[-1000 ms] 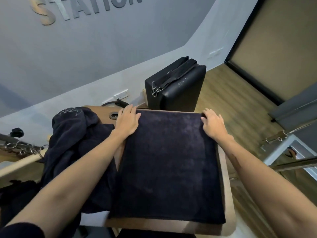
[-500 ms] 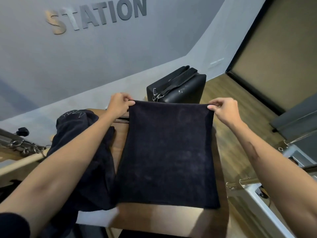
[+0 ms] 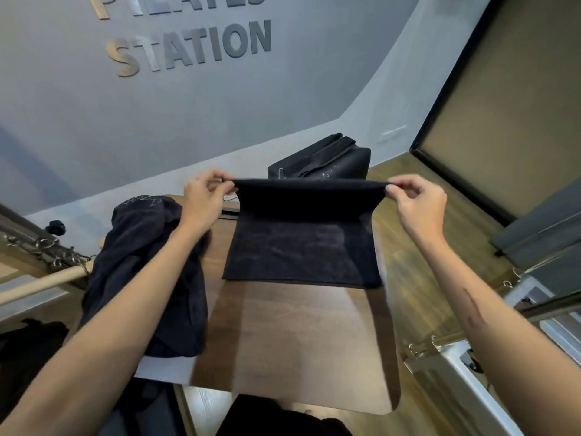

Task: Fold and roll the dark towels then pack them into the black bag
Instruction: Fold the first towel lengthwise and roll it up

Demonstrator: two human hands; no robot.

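Note:
A dark towel hangs folded from my two hands above the wooden table, its lower edge lying on the tabletop. My left hand pinches the towel's top left corner. My right hand pinches the top right corner, and the upper edge is stretched taut between them. A heap of more dark towels lies on the table's left side. The black bag stands on the floor just beyond the table's far edge, partly hidden by the held towel.
A grey wall with raised letters is behind the table. A wooden bar with metal clips runs at the left. A metal frame stands at the right, over wooden floor.
Both hands went from resting flat on the spread towel to pinching its far corners and lifting them. The towel's near edge slid away from me across the table.

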